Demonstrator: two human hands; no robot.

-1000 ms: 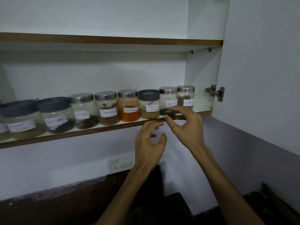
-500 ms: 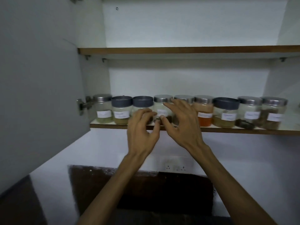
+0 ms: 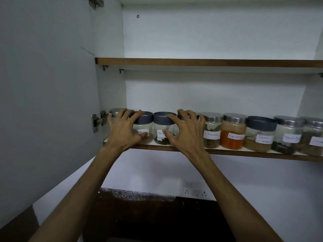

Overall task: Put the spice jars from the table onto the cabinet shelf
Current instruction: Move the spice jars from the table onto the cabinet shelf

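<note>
A row of labelled spice jars stands along the front of the lower cabinet shelf [image 3: 244, 152]. My left hand [image 3: 122, 131] lies spread against the two leftmost jars, its fingers over a silver lid [image 3: 114, 112] and a grey lid [image 3: 144, 119]. My right hand [image 3: 188, 133] spreads over the black pepper jar [image 3: 161, 123] and a silver-lidded jar mostly hidden behind it. To the right stand the cinnamon jar [image 3: 212, 131], the red chilli jar [image 3: 233, 135], the garam masala jar [image 3: 260, 135] and two more. Neither hand lifts a jar.
The cabinet door [image 3: 43, 102] stands open at the left on its hinge [image 3: 97, 121]. An upper shelf [image 3: 209, 62] runs above the jars. Below are wall sockets [image 3: 194, 190] and a dark counter [image 3: 148, 215].
The view swung from the shelf's right end to its left end. Both hands travelled left along the jars, then spread apart and rose onto the leftmost ones.
</note>
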